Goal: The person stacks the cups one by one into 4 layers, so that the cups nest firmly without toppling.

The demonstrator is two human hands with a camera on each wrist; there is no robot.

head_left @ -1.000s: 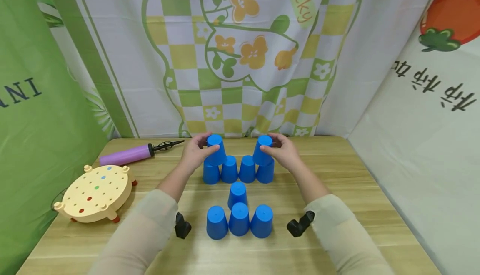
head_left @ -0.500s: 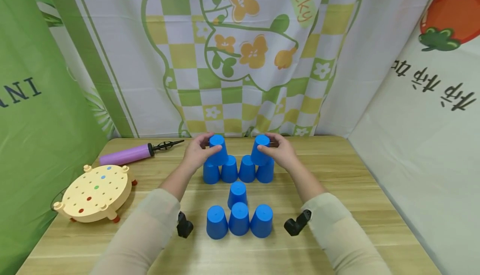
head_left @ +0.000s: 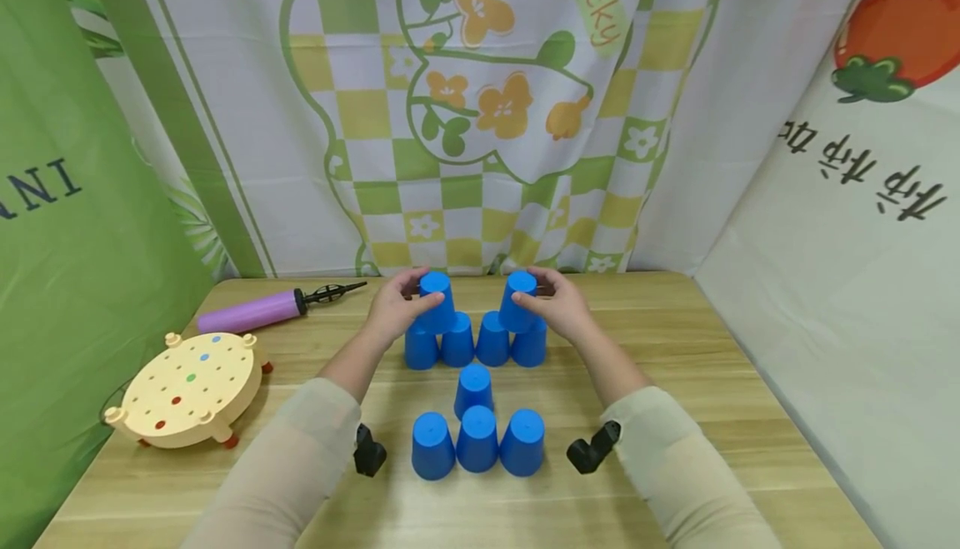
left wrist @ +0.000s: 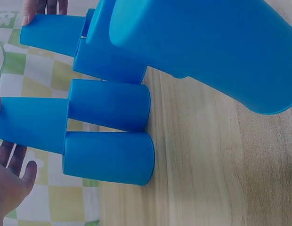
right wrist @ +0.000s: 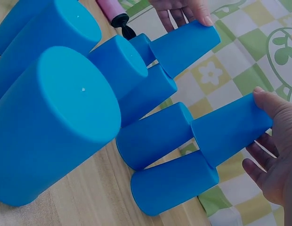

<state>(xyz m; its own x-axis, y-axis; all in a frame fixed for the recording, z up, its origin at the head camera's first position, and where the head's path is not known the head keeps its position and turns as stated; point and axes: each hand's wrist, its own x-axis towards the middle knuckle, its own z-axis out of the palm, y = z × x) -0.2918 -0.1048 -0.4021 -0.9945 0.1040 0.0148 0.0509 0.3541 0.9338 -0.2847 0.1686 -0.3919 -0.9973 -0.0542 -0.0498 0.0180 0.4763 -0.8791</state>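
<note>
My left hand (head_left: pixel 393 311) holds an upside-down blue cup (head_left: pixel 441 316) between thumb and fingers. That cup straddles two upside-down blue cups, the outer cup (head_left: pixel 421 352) and the inner cup (head_left: pixel 457 342); its rim meets their tops in the left wrist view. With its thumb in front, my right hand (head_left: pixel 564 309) holds a matching cup (head_left: pixel 514 316). Its rim meets the tops of a second pair, an inner cup (head_left: pixel 492 345) and an outer cup (head_left: pixel 529 351), as the right wrist view shows [no gap visible].
Nearer stand a single blue cup (head_left: pixel 474 386) and a row of three: left cup (head_left: pixel 433 447), middle cup (head_left: pixel 477 441), right cup (head_left: pixel 522 443). At left are a round pegged board (head_left: pixel 191 386) and a purple hand pump (head_left: pixel 251 312). Curtains (head_left: pixel 480 199) enclose the wooden table (head_left: pixel 675 341).
The two held cups have shifted slightly inward, the left one rightward and the right one leftward, each more centred over its pair. The lower cups keep their places.
</note>
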